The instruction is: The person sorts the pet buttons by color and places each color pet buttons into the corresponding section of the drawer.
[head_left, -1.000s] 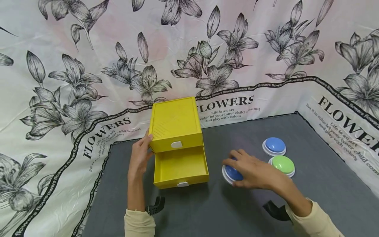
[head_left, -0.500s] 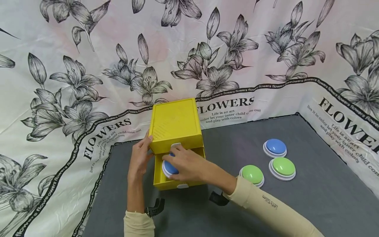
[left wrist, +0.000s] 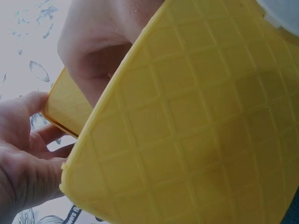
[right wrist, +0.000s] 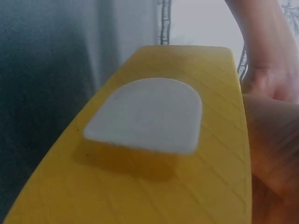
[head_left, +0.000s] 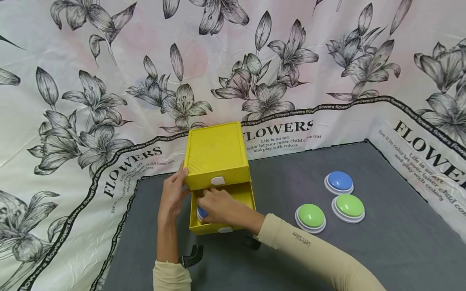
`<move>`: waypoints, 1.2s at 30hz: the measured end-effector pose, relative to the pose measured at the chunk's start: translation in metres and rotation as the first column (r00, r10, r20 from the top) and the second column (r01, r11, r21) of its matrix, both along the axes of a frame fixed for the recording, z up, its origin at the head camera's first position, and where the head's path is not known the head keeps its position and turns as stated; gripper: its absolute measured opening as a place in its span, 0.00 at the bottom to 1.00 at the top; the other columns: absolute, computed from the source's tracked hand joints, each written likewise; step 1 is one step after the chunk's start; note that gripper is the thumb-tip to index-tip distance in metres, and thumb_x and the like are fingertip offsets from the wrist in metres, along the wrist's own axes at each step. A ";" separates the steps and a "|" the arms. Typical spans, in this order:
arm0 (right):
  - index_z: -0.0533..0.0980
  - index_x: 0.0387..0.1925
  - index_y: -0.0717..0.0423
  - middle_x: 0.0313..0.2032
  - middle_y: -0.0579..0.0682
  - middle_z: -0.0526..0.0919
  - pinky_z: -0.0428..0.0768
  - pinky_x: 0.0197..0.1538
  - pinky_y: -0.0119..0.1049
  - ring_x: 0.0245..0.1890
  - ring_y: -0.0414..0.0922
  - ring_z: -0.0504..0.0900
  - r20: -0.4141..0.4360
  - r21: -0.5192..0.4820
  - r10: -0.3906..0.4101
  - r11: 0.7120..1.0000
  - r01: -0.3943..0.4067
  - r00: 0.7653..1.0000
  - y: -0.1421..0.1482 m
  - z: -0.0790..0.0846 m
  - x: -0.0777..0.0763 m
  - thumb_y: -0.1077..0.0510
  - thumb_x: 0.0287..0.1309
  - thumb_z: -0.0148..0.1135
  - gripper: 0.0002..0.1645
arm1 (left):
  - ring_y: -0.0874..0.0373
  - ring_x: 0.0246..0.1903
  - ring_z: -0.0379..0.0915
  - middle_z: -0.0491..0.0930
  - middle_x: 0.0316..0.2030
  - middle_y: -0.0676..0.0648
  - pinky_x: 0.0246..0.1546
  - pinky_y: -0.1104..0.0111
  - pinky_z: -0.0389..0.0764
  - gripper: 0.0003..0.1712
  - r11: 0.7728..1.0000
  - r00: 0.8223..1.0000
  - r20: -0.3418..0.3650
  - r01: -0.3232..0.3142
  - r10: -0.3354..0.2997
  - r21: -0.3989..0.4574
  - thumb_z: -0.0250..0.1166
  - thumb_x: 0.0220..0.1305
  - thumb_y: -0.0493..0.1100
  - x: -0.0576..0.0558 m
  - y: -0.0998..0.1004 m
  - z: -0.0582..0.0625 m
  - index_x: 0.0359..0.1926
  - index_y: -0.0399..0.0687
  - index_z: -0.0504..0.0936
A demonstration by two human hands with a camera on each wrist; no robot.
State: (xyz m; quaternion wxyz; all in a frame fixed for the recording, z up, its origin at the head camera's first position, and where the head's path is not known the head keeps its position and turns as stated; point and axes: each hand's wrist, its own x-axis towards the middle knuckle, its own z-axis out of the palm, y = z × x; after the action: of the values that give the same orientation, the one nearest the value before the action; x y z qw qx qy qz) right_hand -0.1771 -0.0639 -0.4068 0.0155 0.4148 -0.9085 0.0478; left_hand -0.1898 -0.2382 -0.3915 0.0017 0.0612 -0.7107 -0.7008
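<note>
A small yellow drawer cabinet [head_left: 217, 151] with white tabs stands near the back of the table, its lower drawer [head_left: 204, 231] pulled out. My left hand [head_left: 172, 194] grips the cabinet's left side, thumb at the front top corner. Inside the drawer, my right hand [head_left: 222, 208] holds a blue domed push button [head_left: 201, 213] with a white base, at the drawer's left side. My hand covers much of the button. In the left wrist view, the drawer front [left wrist: 187, 112] hides part of the right hand. The drawer's white tab [right wrist: 149, 116] fills the middle of the right wrist view.
On the right of the dark grey table [head_left: 276, 266] sit a green button [head_left: 311, 215], a second green button [head_left: 349, 205] and another blue button [head_left: 340, 180]. A flower-printed cloth [head_left: 309, 81] hangs close behind the cabinet and along both sides.
My right hand has carried the blue button leftward from the table into the open drawer and lowered it there. The nearer green button came into view. My left hand stays on the cabinet.
</note>
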 end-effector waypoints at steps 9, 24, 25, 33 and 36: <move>0.83 0.59 0.42 0.48 0.46 0.84 0.80 0.38 0.34 0.42 0.44 0.79 -0.001 0.050 -0.027 0.998 0.027 1.000 -0.005 0.001 0.001 0.31 0.63 0.67 0.30 | 0.44 0.79 0.59 0.53 0.83 0.52 0.74 0.41 0.69 0.34 1.000 1.000 0.000 -0.010 0.010 -0.015 0.55 0.81 0.55 0.000 0.000 0.001 0.76 0.38 0.69; 0.84 0.23 0.57 0.21 0.50 0.85 0.81 0.25 0.31 0.19 0.42 0.81 -0.563 -0.726 -0.230 0.597 -0.341 0.794 0.095 0.036 -0.024 0.56 0.66 0.66 0.15 | 0.42 0.79 0.59 0.54 0.83 0.48 0.75 0.39 0.67 0.34 0.999 1.000 0.003 -0.018 0.018 -0.034 0.55 0.81 0.55 0.000 0.001 0.001 0.75 0.36 0.69; 0.84 0.24 0.58 0.22 0.51 0.86 0.82 0.26 0.32 0.20 0.44 0.82 -0.539 -0.751 -0.262 0.580 -0.316 0.801 0.107 0.035 -0.030 0.57 0.66 0.66 0.15 | 0.42 0.79 0.59 0.54 0.83 0.49 0.75 0.39 0.66 0.33 0.999 1.000 0.001 -0.016 0.016 -0.031 0.54 0.81 0.55 0.000 0.001 0.001 0.75 0.36 0.69; 0.86 0.37 0.61 0.39 0.60 0.87 0.84 0.37 0.56 0.40 0.60 0.85 -0.168 -0.713 -0.558 0.638 0.290 0.813 0.224 0.000 -0.071 0.57 0.64 0.70 0.10 | 0.43 0.80 0.56 0.52 0.83 0.53 0.76 0.38 0.63 0.33 1.000 1.000 -0.005 -0.007 0.007 -0.024 0.55 0.81 0.54 0.001 0.003 -0.002 0.75 0.36 0.70; 0.86 0.43 0.62 0.46 0.66 0.85 0.81 0.40 0.63 0.44 0.66 0.83 -0.063 -0.574 -0.598 0.677 0.461 0.799 0.258 -0.012 -0.075 0.55 0.65 0.70 0.13 | 0.43 0.80 0.57 0.53 0.83 0.54 0.76 0.38 0.64 0.33 1.000 1.000 -0.014 -0.006 0.005 -0.014 0.55 0.81 0.54 0.000 0.002 -0.002 0.75 0.36 0.69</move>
State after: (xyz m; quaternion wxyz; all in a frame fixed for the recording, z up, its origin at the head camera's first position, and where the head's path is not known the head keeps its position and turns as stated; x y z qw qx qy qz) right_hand -0.2523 0.1937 -0.4186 0.2551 0.1127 -0.9302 0.2387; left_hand -0.1903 -0.2357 -0.3934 0.0088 0.0584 -0.7155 -0.6961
